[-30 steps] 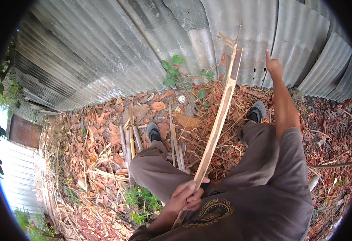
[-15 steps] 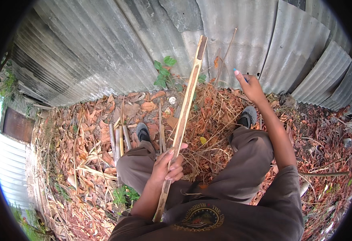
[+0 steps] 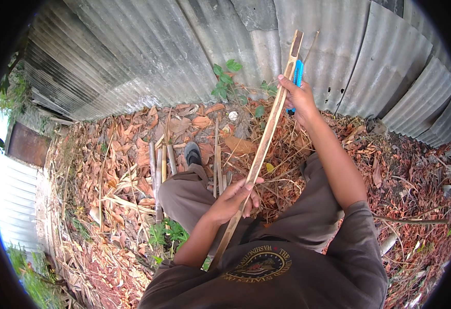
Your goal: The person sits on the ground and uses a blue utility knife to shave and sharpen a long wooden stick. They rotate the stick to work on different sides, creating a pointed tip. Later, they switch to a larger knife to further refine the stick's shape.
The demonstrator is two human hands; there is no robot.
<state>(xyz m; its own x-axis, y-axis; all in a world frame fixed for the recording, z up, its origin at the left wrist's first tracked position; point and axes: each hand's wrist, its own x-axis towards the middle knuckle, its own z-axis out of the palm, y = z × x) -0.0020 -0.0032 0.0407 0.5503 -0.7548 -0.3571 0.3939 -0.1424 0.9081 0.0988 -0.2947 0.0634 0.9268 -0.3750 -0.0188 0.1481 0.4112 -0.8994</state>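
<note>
A long split bamboo strip slants from my lap up toward the fence, its hollow brown side and node walls facing up. Its lower end rests against my shirt. My left hand is closed around the lower part, thumb across the top. In my right hand is a blue utility knife, held alongside the strip's upper part. The right thumb lies over the strip near its far end. Whether the knife's blade is out I cannot tell.
A corrugated metal fence runs across the far side. Dry leaves cover the ground, with several cut bamboo pieces beside my left leg. A green plant grows at the fence's foot; another grows near my left elbow.
My right hand has come left with the utility knife and now touches the strip's upper part. The strip leans further right, and the left hand has moved slightly right and up with it.
</note>
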